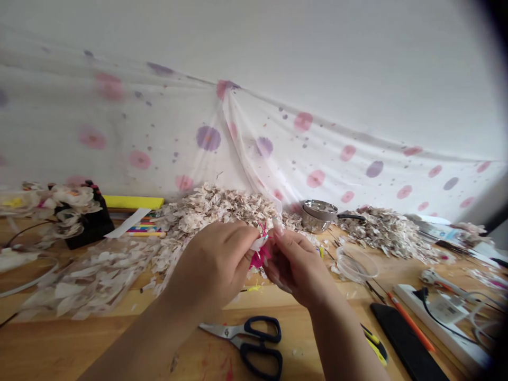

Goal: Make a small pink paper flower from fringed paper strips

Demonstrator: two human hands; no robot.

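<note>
My left hand (214,259) and my right hand (297,264) meet above the middle of the wooden table. Both are closed, fingertips pinching a small pink-and-white petal piece (260,258) between them. Bright pink parts hang below the fingers, and a whitish part shows by the left fingertips. My fingers hide much of its shape. Dark-handled scissors (257,341) lie on the table below my hands, blades pointing left. A small yellow scrap (254,288) rests just under the held piece. Behind my hands rises a large heap of pale petals (206,209).
At left lie a clear bag of petals (91,283) and a black box (85,222) with pale flowers. To the right are metal bowls (318,214), a clear plastic lid (357,264), another petal heap (391,230), a yellow cutter (374,343), a black phone (407,341) and a power strip (436,317).
</note>
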